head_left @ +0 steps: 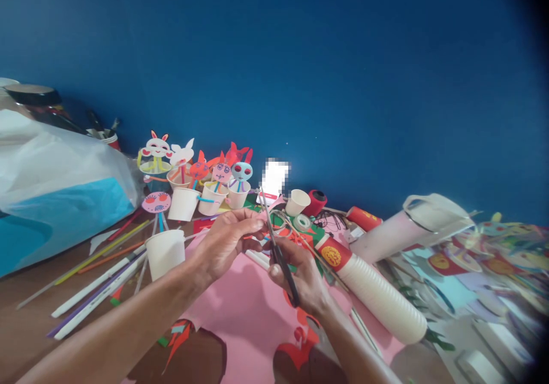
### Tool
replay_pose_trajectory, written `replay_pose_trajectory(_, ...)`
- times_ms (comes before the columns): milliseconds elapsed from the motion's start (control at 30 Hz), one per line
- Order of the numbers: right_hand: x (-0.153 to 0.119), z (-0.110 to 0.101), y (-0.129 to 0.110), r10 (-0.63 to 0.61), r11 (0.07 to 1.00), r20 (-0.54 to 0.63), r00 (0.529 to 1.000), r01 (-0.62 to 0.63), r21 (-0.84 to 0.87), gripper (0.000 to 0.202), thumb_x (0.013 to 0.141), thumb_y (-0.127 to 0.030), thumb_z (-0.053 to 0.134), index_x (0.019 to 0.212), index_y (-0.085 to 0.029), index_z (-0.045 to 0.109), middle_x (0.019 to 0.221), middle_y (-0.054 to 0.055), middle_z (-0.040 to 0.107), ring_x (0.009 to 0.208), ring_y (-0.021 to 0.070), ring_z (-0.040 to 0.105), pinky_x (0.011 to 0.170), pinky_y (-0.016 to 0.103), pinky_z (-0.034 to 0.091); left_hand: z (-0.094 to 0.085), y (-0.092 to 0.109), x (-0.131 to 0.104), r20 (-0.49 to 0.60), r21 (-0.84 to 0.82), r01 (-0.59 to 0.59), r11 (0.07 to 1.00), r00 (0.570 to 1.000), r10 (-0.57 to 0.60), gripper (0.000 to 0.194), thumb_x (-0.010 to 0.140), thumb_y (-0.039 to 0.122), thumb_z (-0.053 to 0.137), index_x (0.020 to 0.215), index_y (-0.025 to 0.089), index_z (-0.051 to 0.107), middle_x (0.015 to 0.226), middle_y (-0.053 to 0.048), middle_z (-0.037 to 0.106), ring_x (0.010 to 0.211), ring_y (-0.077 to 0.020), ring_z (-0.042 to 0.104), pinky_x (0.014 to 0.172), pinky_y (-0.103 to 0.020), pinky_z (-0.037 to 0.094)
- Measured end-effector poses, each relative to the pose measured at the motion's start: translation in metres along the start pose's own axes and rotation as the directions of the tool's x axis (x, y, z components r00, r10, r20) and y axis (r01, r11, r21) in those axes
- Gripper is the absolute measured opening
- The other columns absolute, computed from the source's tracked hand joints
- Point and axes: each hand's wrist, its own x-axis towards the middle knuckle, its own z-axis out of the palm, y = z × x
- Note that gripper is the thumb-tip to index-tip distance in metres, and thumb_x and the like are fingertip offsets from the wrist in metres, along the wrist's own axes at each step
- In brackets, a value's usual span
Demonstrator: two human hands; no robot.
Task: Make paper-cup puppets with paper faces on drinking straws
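Scissors (283,268) are in the right hand (303,271), above the pink paper (244,310). Its fingers are curled around the black handles, and the blades (270,224) point up and away, probably so that the person can guide them near the left hand (231,231). There, thumb and fingers are pinched nearly together; if they hold a small piece, I cannot tell. Paper figures (221,170) stand in paper cups (211,200) behind, perhaps to give the hands some room.
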Motion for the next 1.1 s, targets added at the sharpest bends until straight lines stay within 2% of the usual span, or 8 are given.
replay_pose_trajectory(800, -0.0005, 0.0008, -0.0001, 0.044, 0.999, 0.007, 0.999, -0.044, 0.004, 0.022, 0.074, -0.032, 0.055, 0.093, -0.019, 0.056, 0.065, -0.002, 0.05, 0.06, 0.0119, 0.047, 0.057, 0.023, 0.039, 0.0, 0.0013, 0.0, -0.025, 0.035, -0.039, 0.999, 0.999, 0.04, 0.007, 0.073, 0.018, 0.056, 0.067, 0.014, 0.056, 0.065, -0.002, 0.059, 0.056, -0.0115, 0.056, 0.055, -0.027, 0.046)
replay_pose_trajectory(967, -0.0006, 0.0013, -0.0003, 0.033, 0.999, -0.014, 0.999, -0.032, 0.017, 0.024, 0.073, -0.032, 0.058, 0.093, -0.019, 0.057, 0.068, -0.002, 0.051, 0.061, 0.0117, 0.046, 0.057, 0.023, 0.039, 0.0023, 0.003, -0.0015, -0.043, 0.103, -0.04, 0.994, 0.998, 0.045, 0.009, 0.072, 0.021, 0.058, 0.066, 0.014, 0.056, 0.066, -0.002, 0.06, 0.057, -0.0117, 0.056, 0.055, -0.026, 0.046)
replay_pose_trajectory(1100, -0.0008, 0.0009, -0.0014, 0.026, 0.999, 0.013, 1.0, -0.026, 0.025, 0.029, 0.074, -0.036, 0.057, 0.097, -0.018, 0.056, 0.067, -0.001, 0.052, 0.061, 0.0123, 0.047, 0.058, 0.023, 0.04, 0.0031, 0.0046, -0.0017, -0.068, 0.143, -0.046, 0.989, 0.996, 0.056, 0.009, 0.07, 0.02, 0.058, 0.064, 0.013, 0.056, 0.063, -0.002, 0.06, 0.055, -0.0117, 0.056, 0.055, -0.026, 0.046)
